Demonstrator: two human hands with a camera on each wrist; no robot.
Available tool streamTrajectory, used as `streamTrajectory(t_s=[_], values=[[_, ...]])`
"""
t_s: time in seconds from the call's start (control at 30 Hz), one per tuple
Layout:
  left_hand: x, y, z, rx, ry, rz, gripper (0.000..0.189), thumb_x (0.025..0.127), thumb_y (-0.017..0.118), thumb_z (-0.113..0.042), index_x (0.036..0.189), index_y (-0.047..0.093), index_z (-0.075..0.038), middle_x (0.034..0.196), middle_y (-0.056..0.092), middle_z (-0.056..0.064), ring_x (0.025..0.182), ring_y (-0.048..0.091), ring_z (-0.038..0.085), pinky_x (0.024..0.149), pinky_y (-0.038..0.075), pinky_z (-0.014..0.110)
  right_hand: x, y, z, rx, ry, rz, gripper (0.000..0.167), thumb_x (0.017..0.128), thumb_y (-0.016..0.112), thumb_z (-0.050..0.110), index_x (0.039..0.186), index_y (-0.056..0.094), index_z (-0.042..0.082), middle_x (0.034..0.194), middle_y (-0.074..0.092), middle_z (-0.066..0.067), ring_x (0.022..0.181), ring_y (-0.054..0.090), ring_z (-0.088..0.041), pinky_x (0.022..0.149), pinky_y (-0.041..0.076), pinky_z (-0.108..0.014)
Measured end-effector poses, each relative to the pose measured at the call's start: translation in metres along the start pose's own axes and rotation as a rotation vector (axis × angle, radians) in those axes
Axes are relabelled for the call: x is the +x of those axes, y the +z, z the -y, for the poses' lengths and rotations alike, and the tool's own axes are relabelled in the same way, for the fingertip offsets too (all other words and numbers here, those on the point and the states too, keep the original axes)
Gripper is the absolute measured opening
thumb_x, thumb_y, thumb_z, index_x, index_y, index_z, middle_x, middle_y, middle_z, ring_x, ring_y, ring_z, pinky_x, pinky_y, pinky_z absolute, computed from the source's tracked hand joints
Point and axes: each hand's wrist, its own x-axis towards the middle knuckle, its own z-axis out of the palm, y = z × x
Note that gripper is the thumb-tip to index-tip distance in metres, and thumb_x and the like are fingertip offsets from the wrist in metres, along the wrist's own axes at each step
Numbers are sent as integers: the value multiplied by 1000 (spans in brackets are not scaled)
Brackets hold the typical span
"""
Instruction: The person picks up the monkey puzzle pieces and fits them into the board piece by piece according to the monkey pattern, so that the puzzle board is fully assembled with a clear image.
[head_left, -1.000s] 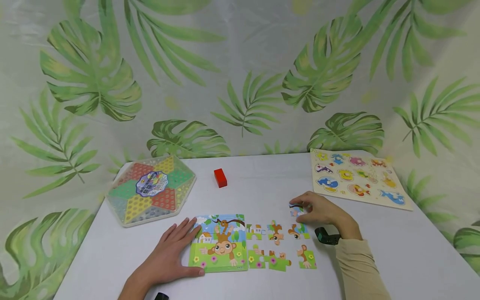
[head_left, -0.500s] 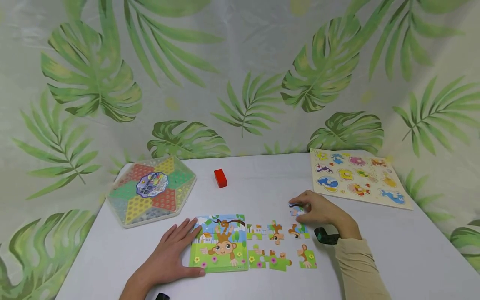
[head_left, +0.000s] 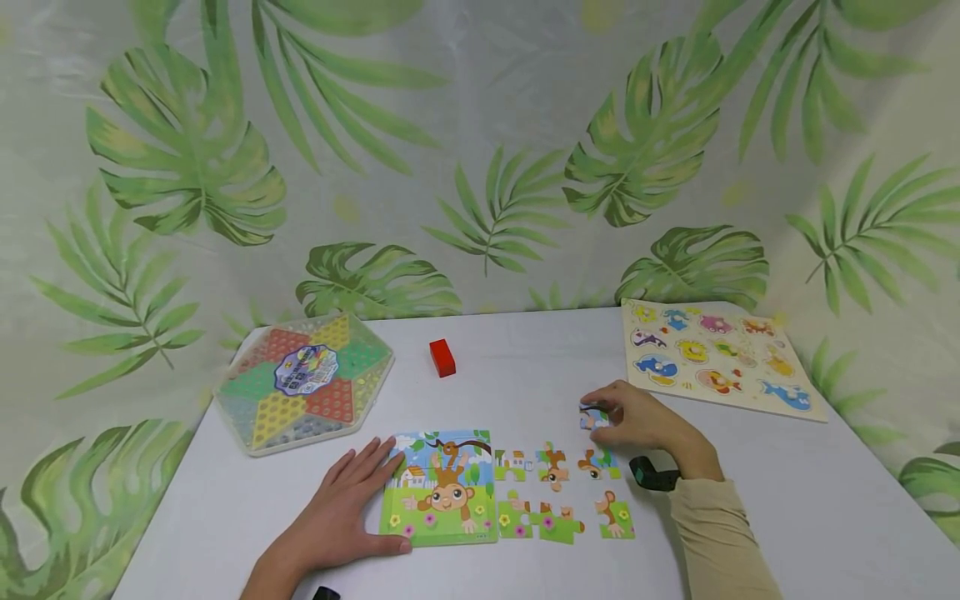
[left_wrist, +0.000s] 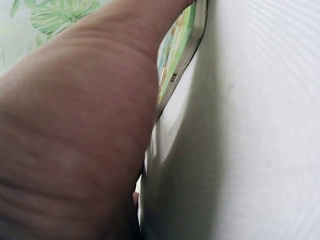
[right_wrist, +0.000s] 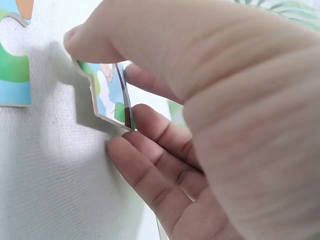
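Note:
A square monkey puzzle board [head_left: 438, 492] lies flat on the white table. My left hand [head_left: 337, 512] rests along its left side with fingers spread and straight, the thumb by the lower left corner. In the left wrist view, my forearm hides most of the board [left_wrist: 175, 65]. My right hand [head_left: 633, 417] pinches a jigsaw piece [head_left: 592, 418] between thumb and fingers, behind the loose pieces. Blue sky, a green leaf and a brown branch show on the piece [right_wrist: 107, 95] in the right wrist view; it tilts over the cloth, and its shadow falls beside it.
Several loose jigsaw pieces [head_left: 555, 527] lie in two rough rows right of the board. A hexagonal Chinese checkers board [head_left: 303, 383] stands at the back left, with a red block [head_left: 442, 358] near it. A wooden sea-animal peg puzzle [head_left: 720, 358] lies at the back right.

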Motion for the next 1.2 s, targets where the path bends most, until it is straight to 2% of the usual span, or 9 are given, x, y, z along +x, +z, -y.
streamTrajectory(t_s=[0.33,0.6,0.97,1.2], values=[[-1,1,0,9,12,-17,119,69,70,-86,160,40,-16,172,24,3,159,18,31,126,10,49,1,0,1,10,-29,-10,53,86,83,28,134,68,11,119,60,-8,102,61,-21,90,55,-42],[-2,2,1,27,25,-37,118,70,70,-86,160,40,-16,171,26,4,159,19,31,125,10,48,0,0,7,28,-53,-17,51,88,81,26,134,67,10,121,60,-8,104,59,-21,91,55,-43],[-1,-1,-1,10,6,-9,118,70,70,-86,161,39,-17,172,24,3,160,17,31,126,9,50,0,1,19,70,-91,-25,51,89,81,26,135,66,9,127,60,-12,112,62,-29,96,57,-48],[0,-2,-2,3,-2,2,118,70,70,-86,161,39,-17,172,24,4,160,17,31,126,10,51,2,6,26,92,-119,-37,52,89,81,26,136,65,11,128,58,-12,117,61,-34,102,53,-55]])
